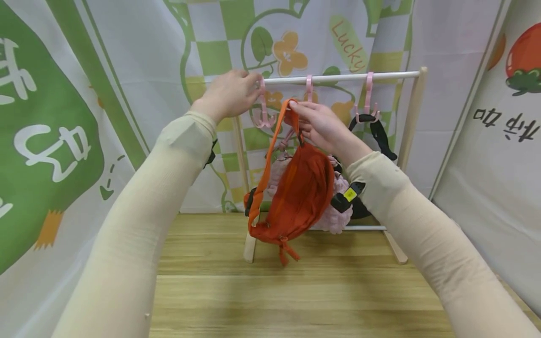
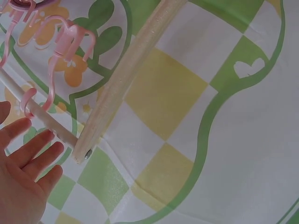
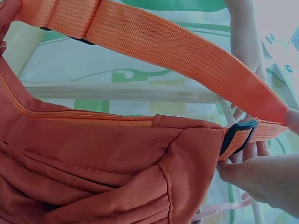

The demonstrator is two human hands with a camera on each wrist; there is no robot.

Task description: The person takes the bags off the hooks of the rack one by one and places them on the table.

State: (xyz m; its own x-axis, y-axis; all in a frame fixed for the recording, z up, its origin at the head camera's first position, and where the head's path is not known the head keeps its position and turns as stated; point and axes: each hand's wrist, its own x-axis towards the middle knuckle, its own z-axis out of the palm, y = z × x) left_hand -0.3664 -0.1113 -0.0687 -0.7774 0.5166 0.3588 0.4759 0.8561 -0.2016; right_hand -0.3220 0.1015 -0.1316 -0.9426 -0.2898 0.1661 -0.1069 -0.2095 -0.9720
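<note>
An orange waist bag (image 1: 296, 190) hangs tilted from my right hand (image 1: 323, 124), which grips its looped strap (image 1: 270, 162). Seen from the right wrist, the hand (image 3: 268, 179) holds the strap's webbing (image 3: 187, 60) beside a black buckle (image 3: 238, 133). My left hand (image 1: 231, 94) is up at the rack's white rail (image 1: 342, 77), next to the left pink hook (image 1: 265, 110). In the left wrist view the fingers of the left hand (image 2: 25, 175) are spread and loosely extended near the rail, with nothing in them. That left hook bears no bag.
Another pink hook (image 1: 309, 87) is on the middle of the rail. The right pink hook (image 1: 369, 96) carries a black strap (image 1: 382, 136). Behind the orange bag hangs a fluffy pink bag (image 1: 338, 211). The wooden-legged rack (image 1: 412, 124) stands on a wood-grain table (image 1: 296, 291).
</note>
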